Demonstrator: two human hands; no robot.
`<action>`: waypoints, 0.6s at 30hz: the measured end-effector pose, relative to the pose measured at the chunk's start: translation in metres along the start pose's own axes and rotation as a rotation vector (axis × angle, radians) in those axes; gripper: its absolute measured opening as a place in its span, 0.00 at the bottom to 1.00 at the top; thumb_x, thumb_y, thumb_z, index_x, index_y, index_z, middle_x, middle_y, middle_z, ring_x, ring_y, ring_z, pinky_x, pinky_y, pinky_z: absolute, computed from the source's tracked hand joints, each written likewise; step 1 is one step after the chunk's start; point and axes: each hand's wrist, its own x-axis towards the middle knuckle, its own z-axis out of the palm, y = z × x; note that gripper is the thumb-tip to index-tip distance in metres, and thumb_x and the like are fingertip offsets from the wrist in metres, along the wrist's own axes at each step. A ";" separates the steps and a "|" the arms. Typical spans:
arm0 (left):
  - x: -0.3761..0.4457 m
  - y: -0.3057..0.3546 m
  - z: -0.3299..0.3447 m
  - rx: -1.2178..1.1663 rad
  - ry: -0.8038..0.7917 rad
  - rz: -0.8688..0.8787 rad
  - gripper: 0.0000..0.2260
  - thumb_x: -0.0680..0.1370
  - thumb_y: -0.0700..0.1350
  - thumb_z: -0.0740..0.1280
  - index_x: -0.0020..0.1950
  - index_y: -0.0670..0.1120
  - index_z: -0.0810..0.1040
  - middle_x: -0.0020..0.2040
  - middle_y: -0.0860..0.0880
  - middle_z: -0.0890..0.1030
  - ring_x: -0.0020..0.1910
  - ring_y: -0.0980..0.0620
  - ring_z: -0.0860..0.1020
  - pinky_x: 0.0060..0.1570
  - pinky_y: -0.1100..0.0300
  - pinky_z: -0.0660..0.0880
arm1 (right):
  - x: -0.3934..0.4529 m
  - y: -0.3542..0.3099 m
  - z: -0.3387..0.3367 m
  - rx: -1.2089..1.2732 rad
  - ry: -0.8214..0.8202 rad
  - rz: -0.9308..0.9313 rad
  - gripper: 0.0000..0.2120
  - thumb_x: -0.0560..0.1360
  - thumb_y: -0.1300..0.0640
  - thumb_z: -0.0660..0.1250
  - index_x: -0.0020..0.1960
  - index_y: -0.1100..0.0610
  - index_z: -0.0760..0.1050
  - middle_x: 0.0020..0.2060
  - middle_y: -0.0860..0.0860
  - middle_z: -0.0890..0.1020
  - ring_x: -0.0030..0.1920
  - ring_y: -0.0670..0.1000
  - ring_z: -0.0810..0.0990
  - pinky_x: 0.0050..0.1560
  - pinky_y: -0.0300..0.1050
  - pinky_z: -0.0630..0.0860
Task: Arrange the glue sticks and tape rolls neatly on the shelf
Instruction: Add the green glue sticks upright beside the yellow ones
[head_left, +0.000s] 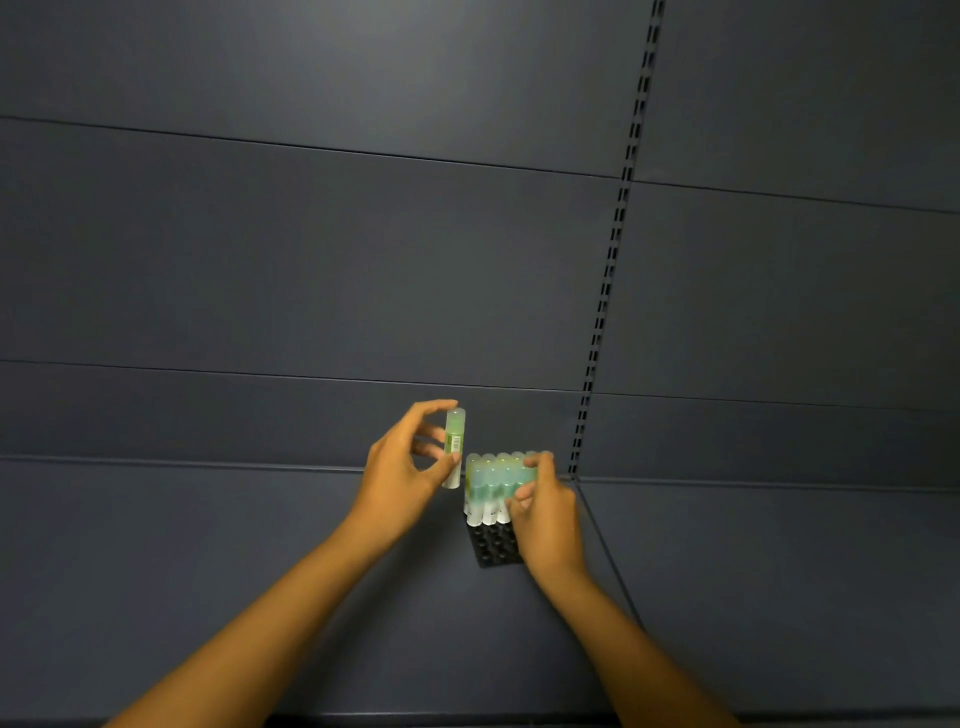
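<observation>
On the dark blue-grey shelf (208, 571), close to its back edge where it meets the panelled back wall (363, 260), stands a black tray (493, 545) with round sockets. The tray sits just left of a seam in the shelf that runs forward from the foot of a slotted upright (608, 291) on the wall. The rear sockets of the tray are filled with a block of glue sticks (493, 486), upright and packed side by side, with pale green translucent caps and white bases; the front sockets nearest the person show as bare dark holes. The right hand (543, 519) rests against the right side of this block, its fingers (535, 462) curled over the caps and around the near right corner of the group, gripping the sticks there. The left hand (400, 483) is raised just left of the block and holds a single glue stick (454, 447) upright, pinched between the thumb low on the stick and the index finger arched over its cap, the other fingers loosely spread behind it. This stick hangs above the shelf, near the left edge of the block but apart from it. Both bare forearms reach in from the shelf's front edge.
</observation>
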 end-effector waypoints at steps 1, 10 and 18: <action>0.000 0.002 0.004 -0.007 -0.007 0.001 0.23 0.72 0.33 0.72 0.63 0.53 0.76 0.46 0.49 0.79 0.39 0.56 0.79 0.44 0.68 0.77 | 0.000 0.000 -0.003 0.000 -0.006 -0.005 0.21 0.72 0.67 0.69 0.62 0.53 0.69 0.42 0.50 0.79 0.41 0.49 0.79 0.39 0.40 0.74; 0.017 0.018 0.053 0.014 -0.137 0.014 0.19 0.73 0.36 0.72 0.57 0.55 0.74 0.47 0.51 0.77 0.39 0.53 0.78 0.42 0.60 0.80 | 0.011 0.046 -0.082 -0.380 -0.224 -0.055 0.19 0.74 0.51 0.71 0.61 0.52 0.70 0.56 0.48 0.74 0.54 0.48 0.75 0.53 0.43 0.74; 0.035 0.011 0.096 0.253 -0.244 0.097 0.14 0.74 0.43 0.72 0.50 0.56 0.69 0.49 0.58 0.77 0.40 0.58 0.79 0.43 0.51 0.80 | 0.008 0.069 -0.128 -0.630 -0.412 -0.018 0.31 0.73 0.42 0.70 0.70 0.51 0.64 0.66 0.50 0.69 0.68 0.53 0.68 0.66 0.48 0.71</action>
